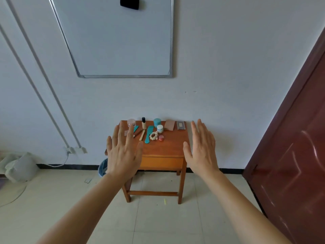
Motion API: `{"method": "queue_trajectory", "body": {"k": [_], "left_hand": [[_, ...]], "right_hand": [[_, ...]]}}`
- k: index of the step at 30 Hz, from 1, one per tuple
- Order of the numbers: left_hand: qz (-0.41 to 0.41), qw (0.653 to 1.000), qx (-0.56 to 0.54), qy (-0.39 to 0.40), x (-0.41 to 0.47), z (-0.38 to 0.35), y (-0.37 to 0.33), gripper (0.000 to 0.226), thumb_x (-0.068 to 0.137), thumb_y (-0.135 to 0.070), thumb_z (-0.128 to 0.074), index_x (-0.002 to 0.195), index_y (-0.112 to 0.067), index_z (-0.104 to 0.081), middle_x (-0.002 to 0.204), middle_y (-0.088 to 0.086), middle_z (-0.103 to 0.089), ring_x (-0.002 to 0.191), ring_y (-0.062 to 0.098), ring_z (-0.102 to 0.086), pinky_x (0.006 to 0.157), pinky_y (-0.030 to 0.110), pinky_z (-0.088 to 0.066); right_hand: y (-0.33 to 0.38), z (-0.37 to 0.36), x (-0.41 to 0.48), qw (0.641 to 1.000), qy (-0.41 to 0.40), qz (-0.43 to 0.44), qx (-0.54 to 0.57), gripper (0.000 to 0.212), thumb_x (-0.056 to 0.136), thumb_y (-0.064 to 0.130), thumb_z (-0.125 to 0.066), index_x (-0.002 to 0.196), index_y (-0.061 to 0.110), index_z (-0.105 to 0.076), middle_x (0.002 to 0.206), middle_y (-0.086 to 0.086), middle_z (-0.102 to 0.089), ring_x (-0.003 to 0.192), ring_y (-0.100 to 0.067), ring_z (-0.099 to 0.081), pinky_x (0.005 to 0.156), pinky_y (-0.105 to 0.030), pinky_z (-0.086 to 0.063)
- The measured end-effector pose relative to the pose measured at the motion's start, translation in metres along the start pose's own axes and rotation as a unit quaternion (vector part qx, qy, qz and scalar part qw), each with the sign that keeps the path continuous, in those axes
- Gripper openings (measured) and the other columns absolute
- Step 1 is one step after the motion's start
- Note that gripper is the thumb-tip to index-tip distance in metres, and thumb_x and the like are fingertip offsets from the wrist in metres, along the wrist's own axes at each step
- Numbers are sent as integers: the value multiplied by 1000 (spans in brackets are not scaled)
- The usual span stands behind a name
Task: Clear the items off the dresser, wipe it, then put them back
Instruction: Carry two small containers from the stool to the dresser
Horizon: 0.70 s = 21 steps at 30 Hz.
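A small orange wooden dresser stands against the white wall. On its top lie a teal comb, a cream scrunchie, a small pink pot, a white jar, a teal jar, a foundation bottle with a black cap, a clear pink jar, a gold tube, a pink box and a grey palette. My left hand and my right hand are held out in front of the dresser, fingers straight and spread, holding nothing. My left hand hides the dresser's left part.
A whiteboard hangs above the dresser with a black eraser on it. A dark red door stands at the right. A blue bin sits left of the dresser, a white bucket with bags at far left. The floor is tiled.
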<state>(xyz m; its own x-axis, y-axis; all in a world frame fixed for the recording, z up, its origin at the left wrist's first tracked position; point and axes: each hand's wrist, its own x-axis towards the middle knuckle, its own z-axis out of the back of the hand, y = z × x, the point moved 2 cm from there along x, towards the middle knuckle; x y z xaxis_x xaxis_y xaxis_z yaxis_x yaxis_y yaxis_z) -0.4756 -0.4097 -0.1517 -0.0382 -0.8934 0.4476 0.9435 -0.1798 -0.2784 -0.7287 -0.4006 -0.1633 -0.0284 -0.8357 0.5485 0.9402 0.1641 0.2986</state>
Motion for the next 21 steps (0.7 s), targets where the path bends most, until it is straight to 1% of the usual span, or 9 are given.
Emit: {"method": "queue_trajectory", "body": {"k": [2,5,8,10,12,17,19,21], "left_hand": [[3,1000,11,12,43,-28,4,63,98,-56,-21,153,-29,-5,163,4,0,149,22,3,119,51,-8],[27,999,10,35,114,-61,11,69,94,-62,-13,154,-30,-3,163,0,6,149,20,7,120,48,-4],[46,998,15,42,175,-84,26,74,90,-66,-11,154,-30,0,162,-2,11,149,19,10,120,46,-1],[53,997,17,46,208,-96,39,76,88,-67,-10,154,-31,0,162,-3,10,149,19,8,119,45,0],[72,996,0,48,236,-109,53,76,87,-67,-12,154,-31,0,163,-3,7,150,20,4,118,44,-3],[109,992,-38,50,305,-164,91,70,94,-58,-29,153,-32,-2,163,-4,4,150,21,-1,117,44,-7],[108,991,-33,69,330,-193,106,70,95,-58,-31,153,-31,-2,163,-4,4,150,21,-2,117,46,-9],[100,990,-36,97,358,-223,122,71,93,-60,-25,153,-32,0,163,-4,6,150,21,-1,118,46,-9]], "right_hand": [[-15,-32,38,1000,15,-4,8,71,100,33,-45,157,19,-6,165,-7,-5,152,-21,-7,122,-44,-17],[-35,-74,104,998,46,-20,42,71,100,32,-46,157,23,-4,164,-6,-10,150,-21,-14,119,-42,-26],[-43,-107,170,997,63,-15,52,68,101,31,-47,156,22,-9,163,-6,-17,149,-21,-19,117,-41,-32],[-42,-130,207,995,75,-11,56,64,101,31,-47,155,21,-15,161,-6,-23,147,-21,-23,116,-42,-34],[-40,-155,237,994,95,-3,60,61,100,31,-46,154,21,-19,159,-5,-28,146,-20,-27,114,-41,-36],[-46,-227,291,990,124,-6,69,55,98,29,-49,150,22,-29,152,-2,-39,138,-19,-39,108,-36,-39],[-50,-256,306,988,135,-16,67,54,98,29,-49,149,22,-30,151,-1,-40,136,-19,-41,105,-34,-41],[-55,-285,325,987,150,-21,52,54,99,30,-49,149,23,-30,151,0,-39,136,-18,-41,103,-32,-42]]}}
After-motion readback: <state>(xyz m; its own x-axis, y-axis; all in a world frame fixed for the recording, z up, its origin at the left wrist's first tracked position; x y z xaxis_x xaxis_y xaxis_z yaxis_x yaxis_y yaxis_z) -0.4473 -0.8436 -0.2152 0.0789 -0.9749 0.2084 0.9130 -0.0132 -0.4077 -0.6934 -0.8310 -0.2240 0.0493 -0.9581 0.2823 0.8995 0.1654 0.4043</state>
